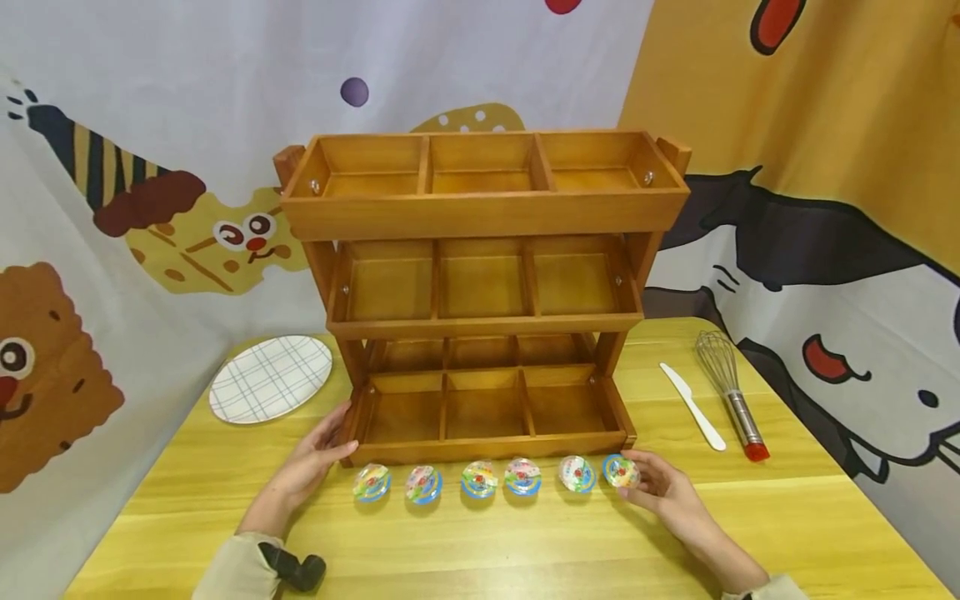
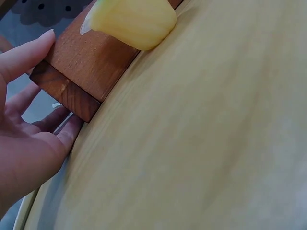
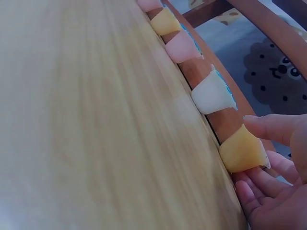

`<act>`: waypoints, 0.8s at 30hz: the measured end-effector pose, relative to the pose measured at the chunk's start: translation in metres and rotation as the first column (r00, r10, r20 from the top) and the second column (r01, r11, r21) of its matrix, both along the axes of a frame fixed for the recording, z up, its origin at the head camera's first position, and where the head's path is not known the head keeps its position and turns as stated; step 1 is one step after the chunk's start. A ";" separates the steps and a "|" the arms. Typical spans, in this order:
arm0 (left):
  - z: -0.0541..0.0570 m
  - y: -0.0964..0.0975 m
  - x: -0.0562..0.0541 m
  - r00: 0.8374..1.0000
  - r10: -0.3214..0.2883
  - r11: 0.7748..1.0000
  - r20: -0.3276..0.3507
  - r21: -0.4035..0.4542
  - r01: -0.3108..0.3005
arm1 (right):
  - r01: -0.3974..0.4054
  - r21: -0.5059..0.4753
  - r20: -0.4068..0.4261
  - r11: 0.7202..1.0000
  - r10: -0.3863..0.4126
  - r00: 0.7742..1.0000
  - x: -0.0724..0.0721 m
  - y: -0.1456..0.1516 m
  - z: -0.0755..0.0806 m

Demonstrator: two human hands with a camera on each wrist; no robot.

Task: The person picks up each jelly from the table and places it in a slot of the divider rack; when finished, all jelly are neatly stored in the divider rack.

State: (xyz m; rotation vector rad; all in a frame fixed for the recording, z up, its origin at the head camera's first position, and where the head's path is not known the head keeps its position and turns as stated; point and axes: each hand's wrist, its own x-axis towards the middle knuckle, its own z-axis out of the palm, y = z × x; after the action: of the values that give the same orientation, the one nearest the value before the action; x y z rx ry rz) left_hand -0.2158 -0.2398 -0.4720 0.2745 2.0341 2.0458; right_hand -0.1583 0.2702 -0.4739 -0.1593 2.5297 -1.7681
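A three-tier wooden rack [image 1: 483, 218] with divided trays stands upright on the table. My left hand [image 1: 309, 460] holds its lower left corner, the thumb at the front and the fingers along the side. In front of the rack, several small jelly cups with printed lids form a row. My right hand [image 1: 670, 495] has thumb and fingers around the rightmost, a yellow jelly cup [image 3: 242, 152]. Beside it is a white jelly cup [image 3: 214, 94], then a pink one [image 3: 183, 48]. At the row's left end, a yellow cup [image 2: 136, 21] is near my left hand.
A white checked plate [image 1: 272, 379] lies left of the rack. On the right are a white plastic knife [image 1: 694, 407] and a whisk [image 1: 731, 392] with a red handle end. A printed cloth [image 1: 180, 75] hangs behind the wooden table [image 1: 480, 558].
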 end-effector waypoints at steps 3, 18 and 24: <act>0.000 0.000 0.000 1.000 -0.002 1.000 -0.004 0.000 0.002 | 0.012 0.011 -0.008 1.000 -0.012 1.000 0.001 0.000 0.000; -0.002 0.000 0.000 1.000 0.011 0.999 0.015 0.031 -0.012 | 0.068 0.015 -0.230 0.998 -0.063 0.971 -0.014 -0.035 0.044; -0.002 -0.001 -0.001 1.000 0.018 0.999 0.011 0.031 -0.018 | 0.007 -0.096 -0.188 0.995 -0.025 0.982 -0.050 -0.096 0.070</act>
State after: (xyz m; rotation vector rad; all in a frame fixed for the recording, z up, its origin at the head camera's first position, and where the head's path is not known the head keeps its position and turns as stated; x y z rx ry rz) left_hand -0.2170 -0.2406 -0.4740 0.2507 2.0076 2.0861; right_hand -0.2084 0.1745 -0.4044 -0.3272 2.5771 -1.9693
